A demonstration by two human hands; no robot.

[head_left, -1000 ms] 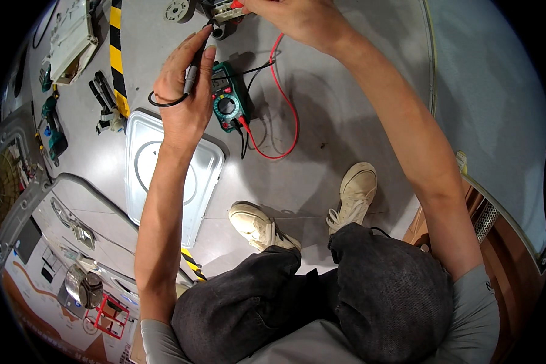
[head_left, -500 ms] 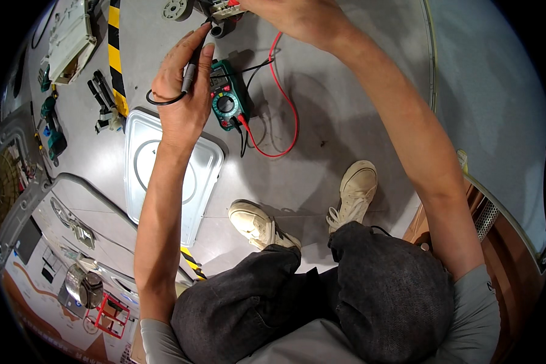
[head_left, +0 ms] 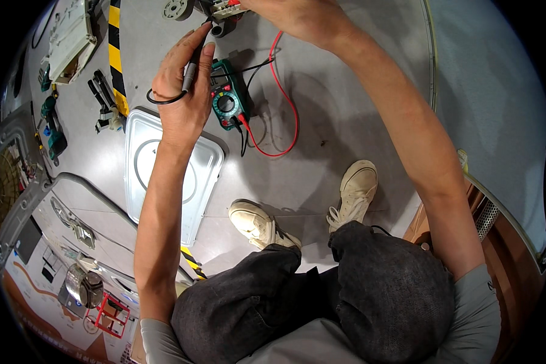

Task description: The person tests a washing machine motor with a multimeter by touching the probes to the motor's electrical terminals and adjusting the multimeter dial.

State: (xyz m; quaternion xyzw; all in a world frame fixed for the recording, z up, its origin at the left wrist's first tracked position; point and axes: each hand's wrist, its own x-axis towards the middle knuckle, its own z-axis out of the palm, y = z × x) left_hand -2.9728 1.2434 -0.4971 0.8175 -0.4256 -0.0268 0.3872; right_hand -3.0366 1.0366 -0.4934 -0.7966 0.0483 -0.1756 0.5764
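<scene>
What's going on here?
A person's left hand holds a black probe pointed at a mechanical part at the top edge; contact is unclear. The right hand is at that part, its grip cut off by the frame. A green-and-black multimeter lies on the floor, leads plugged in.

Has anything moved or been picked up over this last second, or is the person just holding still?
Nothing visibly changed beyond a slight drift of the whole view; nothing was taken hold of or let go. The left hand still holds the black probe, the right hand stays at the top edge, and the multimeter lies as before on the floor.
</scene>
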